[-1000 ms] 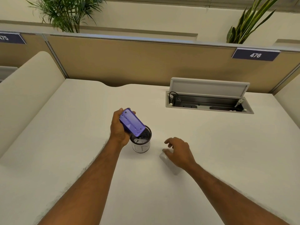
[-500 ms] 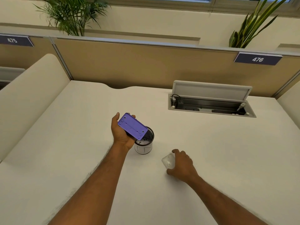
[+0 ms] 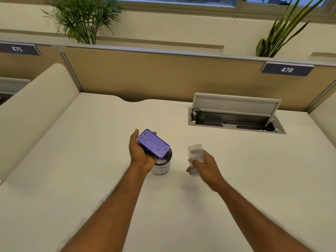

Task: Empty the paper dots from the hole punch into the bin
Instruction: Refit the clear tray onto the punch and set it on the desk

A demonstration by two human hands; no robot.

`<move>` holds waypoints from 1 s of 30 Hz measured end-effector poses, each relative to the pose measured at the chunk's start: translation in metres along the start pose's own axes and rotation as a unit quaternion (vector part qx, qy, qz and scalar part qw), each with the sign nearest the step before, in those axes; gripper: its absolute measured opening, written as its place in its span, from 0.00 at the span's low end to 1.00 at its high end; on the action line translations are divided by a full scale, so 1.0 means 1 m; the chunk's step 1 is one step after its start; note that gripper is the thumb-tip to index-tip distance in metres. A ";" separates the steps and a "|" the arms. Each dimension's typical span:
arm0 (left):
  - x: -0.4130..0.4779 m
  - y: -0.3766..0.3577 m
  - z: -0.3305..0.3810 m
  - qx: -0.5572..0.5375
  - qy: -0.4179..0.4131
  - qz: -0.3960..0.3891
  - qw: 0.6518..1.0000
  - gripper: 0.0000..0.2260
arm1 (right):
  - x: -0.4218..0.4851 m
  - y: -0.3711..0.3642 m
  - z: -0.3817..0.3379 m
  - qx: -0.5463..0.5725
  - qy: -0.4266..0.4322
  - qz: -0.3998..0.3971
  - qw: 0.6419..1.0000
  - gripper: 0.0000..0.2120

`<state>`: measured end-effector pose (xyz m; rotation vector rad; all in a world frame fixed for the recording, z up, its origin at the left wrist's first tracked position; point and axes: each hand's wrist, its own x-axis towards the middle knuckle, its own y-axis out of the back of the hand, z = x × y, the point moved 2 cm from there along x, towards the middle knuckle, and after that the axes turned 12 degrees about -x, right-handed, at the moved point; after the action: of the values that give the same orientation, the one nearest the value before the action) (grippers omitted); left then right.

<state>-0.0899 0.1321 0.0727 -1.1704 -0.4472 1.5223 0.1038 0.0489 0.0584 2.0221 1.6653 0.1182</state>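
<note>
A: Hole punch [image 3: 153,146], purple, one item. Location?

B: Held in the left hand [image 3: 141,154], underside turned up and tilted, its lower end over the mouth of the bin [image 3: 162,165]. Grip closed around the body, thumb on the near edge, fingertips showing past the far edge.

A: Bin, condition?

B: Small round can, dark rim, pale wall with dark lines. Stands upright on the table [image 3: 91,160], just right of the left wrist. White scraps visible inside; whether they are paper dots is too small to tell.

A: Second hand?

B: Right hand [image 3: 205,166], raised above the table and apart from the bin. Grip closed on a clear plastic tray [image 3: 195,157], translucent, oblong, blurred; held roughly on end with its upper part free above the fingers.

A: Fixtures?

B: Cable hatch [image 3: 236,113] set into the table at the far right, lid propped open, a plug and cord inside. Tan partition [image 3: 154,75] along the back edge, number plate 476 [image 3: 287,69] at the right, 475 [image 3: 17,49] at the left. Two potted plants behind it.
</note>
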 end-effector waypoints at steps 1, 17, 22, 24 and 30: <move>-0.001 0.000 -0.002 0.003 0.003 0.001 1.000 0.18 | 0.002 0.000 -0.013 -0.004 0.013 0.001 1.000 0.08; -0.024 -0.015 -0.038 0.014 0.020 -0.014 1.000 0.21 | 0.004 -0.040 -0.091 -0.348 0.203 0.059 0.913 0.34; -0.025 -0.011 -0.040 0.026 0.014 -0.033 0.999 0.20 | 0.003 -0.044 -0.089 -0.375 0.193 0.061 0.905 0.32; -0.024 -0.009 -0.040 0.037 0.013 -0.027 0.999 0.21 | 0.001 -0.045 -0.089 -0.375 0.188 0.053 0.906 0.32; -0.021 -0.006 -0.046 0.042 0.022 -0.026 0.999 0.24 | -0.006 -0.046 -0.091 -0.380 0.186 0.043 0.905 0.36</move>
<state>-0.0498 0.1010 0.0667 -1.1162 -0.3778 1.4551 0.0267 0.0788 0.1178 1.5052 1.4037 1.0691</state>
